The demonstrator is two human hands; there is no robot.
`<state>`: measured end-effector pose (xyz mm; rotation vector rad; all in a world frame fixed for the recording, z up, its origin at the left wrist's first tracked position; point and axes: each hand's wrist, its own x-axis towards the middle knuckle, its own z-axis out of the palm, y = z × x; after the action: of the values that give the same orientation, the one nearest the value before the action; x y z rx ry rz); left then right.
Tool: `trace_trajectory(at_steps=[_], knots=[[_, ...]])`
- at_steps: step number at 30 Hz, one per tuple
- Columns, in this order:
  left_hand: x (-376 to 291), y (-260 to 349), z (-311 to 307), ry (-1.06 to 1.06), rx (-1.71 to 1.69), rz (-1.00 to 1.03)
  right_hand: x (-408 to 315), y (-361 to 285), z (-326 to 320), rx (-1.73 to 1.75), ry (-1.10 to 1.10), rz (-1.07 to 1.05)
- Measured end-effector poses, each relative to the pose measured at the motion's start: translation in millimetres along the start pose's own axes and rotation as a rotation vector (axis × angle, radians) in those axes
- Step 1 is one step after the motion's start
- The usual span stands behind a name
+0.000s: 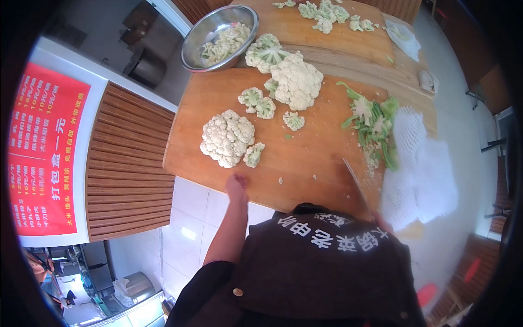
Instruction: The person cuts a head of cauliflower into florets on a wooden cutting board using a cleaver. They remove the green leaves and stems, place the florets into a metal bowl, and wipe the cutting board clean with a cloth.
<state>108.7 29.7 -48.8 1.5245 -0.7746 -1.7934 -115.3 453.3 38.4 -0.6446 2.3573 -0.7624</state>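
Observation:
My left hand [238,182] is at the front edge of the wooden cutting board [294,167], just below a large cauliflower head [228,138]. Its fingers look curled, but blur hides whether they hold anything. Beside that head sits a small cauliflower floret [254,155]. My right hand [382,222], mostly hidden by the dark clothing, grips a kitchen knife [357,180] whose blade reaches over the board's right part. Farther back are another cauliflower head [297,81], a trimmed cauliflower piece with its stem showing [267,54], and several loose florets [256,102].
A steel bowl [190,51] with cauliflower pieces tilts at the back left. Green leaf trimmings [374,118] lie on the right, next to white foam netting [425,175]. A second board [282,24] farther off bears more florets [325,15]. A slatted wooden panel [130,163] stands left.

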Motion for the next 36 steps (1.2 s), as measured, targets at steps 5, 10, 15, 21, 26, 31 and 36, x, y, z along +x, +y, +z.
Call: trace_trajectory(at_steps=[5, 10, 15, 21, 26, 31, 36], knots=[[-66, -39, 86, -0.346, 0.089, -0.264, -3, -8, 0, 0.085, 0.069, -0.009], [-89, -2, 116, -0.550, 0.056, -0.225, -6, -23, -5, 0.122, 0.129, -0.037], [-74, 21, 59, -0.346, 0.074, -0.065, 5, -46, -11, 0.112, -0.166, -0.139], [-100, -5, 9, -0.166, 0.142, -0.142, 50, -67, 10, 0.128, -0.478, -0.271], [-122, -12, -7, -0.198, 0.365, -0.178, 67, -50, -8, 0.131, -0.314, -0.076], [-133, -9, 0, -0.183, 0.465, -0.101, 67, -47, -28, 0.272, 0.023, 0.075], [-103, 2, 51, -0.378, 0.741, 0.203, 68, -56, -16, 0.397, 0.031, -0.011]])
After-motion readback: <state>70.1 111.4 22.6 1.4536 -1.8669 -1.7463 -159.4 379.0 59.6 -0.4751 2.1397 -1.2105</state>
